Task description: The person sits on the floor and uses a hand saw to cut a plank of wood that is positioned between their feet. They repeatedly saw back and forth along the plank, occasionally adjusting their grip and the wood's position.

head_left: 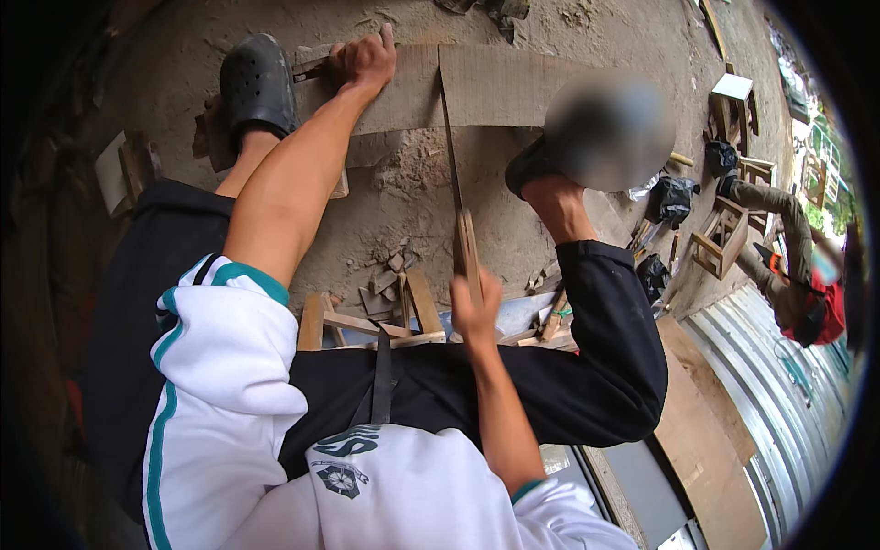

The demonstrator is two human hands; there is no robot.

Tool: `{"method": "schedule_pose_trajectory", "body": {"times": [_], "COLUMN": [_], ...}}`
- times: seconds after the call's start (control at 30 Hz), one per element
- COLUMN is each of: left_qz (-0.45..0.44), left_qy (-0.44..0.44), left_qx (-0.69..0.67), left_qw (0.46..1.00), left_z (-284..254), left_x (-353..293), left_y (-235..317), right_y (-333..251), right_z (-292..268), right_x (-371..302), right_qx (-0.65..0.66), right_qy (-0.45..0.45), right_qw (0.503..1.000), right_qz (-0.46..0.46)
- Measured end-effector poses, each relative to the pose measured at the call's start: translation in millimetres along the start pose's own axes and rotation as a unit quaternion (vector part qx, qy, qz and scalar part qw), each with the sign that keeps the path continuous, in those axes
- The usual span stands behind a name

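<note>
A long, thin brown wooden board (pixel 504 87) lies crosswise in front of me, off the ground. My left hand (pixel 365 62) is closed at its left part, fingers curled at the far edge and thumb sticking out. Beside that hand, a dark narrow piece (pixel 312 69) shows only in part. My right hand (pixel 477 304) grips the wooden handle of a handsaw (pixel 451 160). Its long narrow blade points away from me and lies in a cut across the board. My left foot in a black clog (pixel 259 84) is by the board's left end. A blurred patch hides my right foot's front.
Wood offcuts (pixel 394 266) and a wooden frame (pixel 420 301) lie below the board, near my legs. Small wooden stools (pixel 724 234) and black bags (pixel 674 200) stand at right. Another person in red (pixel 830 307) works there, beside corrugated metal sheeting (pixel 761 357).
</note>
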State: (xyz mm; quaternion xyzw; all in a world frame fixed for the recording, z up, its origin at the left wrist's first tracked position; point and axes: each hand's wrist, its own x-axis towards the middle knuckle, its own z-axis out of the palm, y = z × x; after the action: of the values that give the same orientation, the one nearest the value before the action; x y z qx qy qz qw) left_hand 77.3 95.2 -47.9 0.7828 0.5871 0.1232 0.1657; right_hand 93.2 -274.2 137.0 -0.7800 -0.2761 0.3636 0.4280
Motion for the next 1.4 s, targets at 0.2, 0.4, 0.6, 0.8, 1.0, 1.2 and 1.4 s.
{"method": "schedule_pose_trajectory", "body": {"times": [0.2,0.4,0.6,0.8,1.0,1.2,1.4], "left_qz": [-0.007,0.014,0.019,0.014,0.014,0.058,0.126], "left_qy": [0.024,0.039,0.041,0.011,-0.027,-0.11,-0.163], "left_qx": [0.007,-0.024,-0.013,-0.047,-0.007,0.019,0.028], "left_qw": [1.0,0.999,0.999,0.999,1.0,0.992,0.978], "left_z": [34.8,36.0,32.0,24.1,-0.5,-16.0,-46.1], "left_x": [13.1,14.9,6.7,10.5,4.1,-0.7,-4.5], "left_y": [-25.0,-14.6,-19.6,-18.3,-9.8,-1.4,4.1], "right_y": [-20.0,-11.6,-30.8,-24.1,-60.4,-92.5,-89.1], "right_z": [16.8,21.3,4.4,13.3,10.4,-6.8,-11.0], "right_x": [23.9,16.4,-0.8,51.7,59.0,42.8,34.3], "right_qx": [0.028,-0.014,0.027,0.018,0.033,0.026,0.064], "right_qy": [0.008,0.018,0.01,0.005,0.009,-0.012,-0.031], "right_qw": [0.999,1.0,0.997,0.998,0.995,0.991,0.997], "right_qz": [0.043,-0.008,0.071,0.054,0.09,0.128,-0.005]}}
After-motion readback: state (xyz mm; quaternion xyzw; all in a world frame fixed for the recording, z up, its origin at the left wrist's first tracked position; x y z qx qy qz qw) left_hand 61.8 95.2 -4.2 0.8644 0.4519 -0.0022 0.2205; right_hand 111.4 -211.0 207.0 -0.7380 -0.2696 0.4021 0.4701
